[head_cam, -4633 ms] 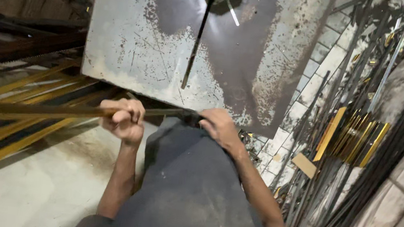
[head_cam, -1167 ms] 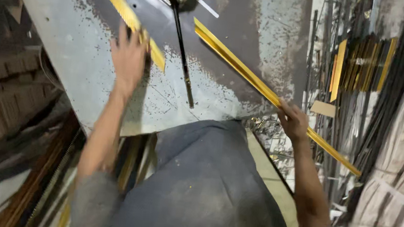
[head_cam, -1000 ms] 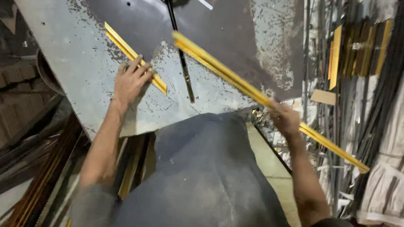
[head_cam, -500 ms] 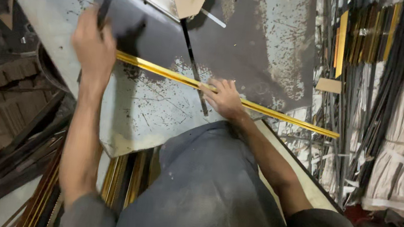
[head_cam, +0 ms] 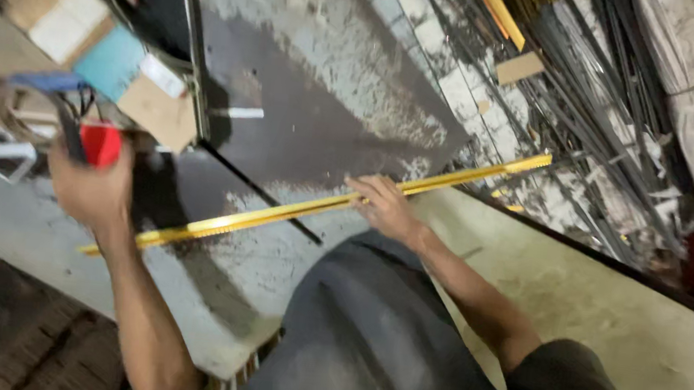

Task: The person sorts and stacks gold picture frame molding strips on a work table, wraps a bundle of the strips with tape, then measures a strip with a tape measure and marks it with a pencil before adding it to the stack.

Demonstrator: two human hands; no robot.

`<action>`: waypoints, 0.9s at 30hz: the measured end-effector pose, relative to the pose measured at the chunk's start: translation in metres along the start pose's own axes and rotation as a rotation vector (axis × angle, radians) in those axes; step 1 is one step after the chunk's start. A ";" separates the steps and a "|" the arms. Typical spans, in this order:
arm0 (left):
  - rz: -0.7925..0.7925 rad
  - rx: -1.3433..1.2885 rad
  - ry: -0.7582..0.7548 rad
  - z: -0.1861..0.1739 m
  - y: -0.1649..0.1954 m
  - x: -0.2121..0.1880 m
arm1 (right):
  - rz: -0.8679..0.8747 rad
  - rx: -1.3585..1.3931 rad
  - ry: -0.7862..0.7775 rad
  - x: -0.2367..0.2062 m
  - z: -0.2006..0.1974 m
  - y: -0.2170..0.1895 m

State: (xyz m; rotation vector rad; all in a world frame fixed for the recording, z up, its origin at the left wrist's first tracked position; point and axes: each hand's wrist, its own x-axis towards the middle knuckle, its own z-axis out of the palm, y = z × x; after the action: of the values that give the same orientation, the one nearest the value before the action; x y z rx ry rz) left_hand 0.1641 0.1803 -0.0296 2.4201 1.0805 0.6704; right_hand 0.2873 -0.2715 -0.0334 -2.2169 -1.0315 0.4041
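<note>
A long metal strip (head_cam: pixel 320 205) lies diagonally across the counter (head_cam: pixel 324 89) at mid-frame, with the right hand (head_cam: pixel 384 207) resting on it. The left hand (head_cam: pixel 90 185) sits at left, below clutter (head_cam: pixel 120 68) at upper left; rods (head_cam: pixel 607 93) lean at upper right.

A person's two bare hands work over a worn metal sheet with a long yellow strip lying across it.

The right hand (head_cam: pixel 384 207) presses flat on the yellow strip (head_cam: pixel 320 205), which runs slantwise over the grey, rust-blotched metal sheet (head_cam: pixel 334 73); one end of the strip juts past the sheet's edge beyond this hand. The left hand (head_cam: pixel 90 185), blurred, is raised at the strip's other end and closes around a red object (head_cam: pixel 101 143). Just above that grip lie a cardboard piece (head_cam: pixel 162 111) and a teal card (head_cam: pixel 112 63). Beyond the right hand, dark metal rods (head_cam: pixel 599 84) lean in a bundle.
</note>
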 end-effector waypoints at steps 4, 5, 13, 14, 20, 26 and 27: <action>-0.063 -0.117 -0.317 -0.060 0.050 -0.083 | -0.196 0.241 0.100 0.029 0.000 -0.046; -0.297 -0.231 -0.590 -0.063 0.067 -0.111 | -0.302 0.244 0.049 0.037 0.002 -0.061; -0.611 -0.761 -0.639 -0.029 0.101 -0.239 | -0.454 0.380 -0.107 0.030 0.007 -0.116; -0.557 -0.912 -0.555 -0.028 0.099 -0.240 | -0.406 0.387 -0.135 0.023 0.006 -0.116; -0.513 -0.883 -0.688 -0.037 0.095 -0.237 | -0.304 0.275 -0.172 0.009 0.009 -0.143; -0.743 -1.447 -0.068 -0.094 0.044 -0.193 | -0.096 0.081 -0.369 0.018 -0.017 -0.157; -0.651 -1.713 0.098 -0.103 0.039 -0.186 | -0.124 0.121 -0.327 0.018 -0.020 -0.156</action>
State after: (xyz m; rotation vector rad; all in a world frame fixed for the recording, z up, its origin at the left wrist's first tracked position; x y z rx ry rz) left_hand 0.0187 0.0306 0.0258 0.5494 0.6611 0.8792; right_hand 0.2210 -0.1916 0.0865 -2.0074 -1.2702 0.7703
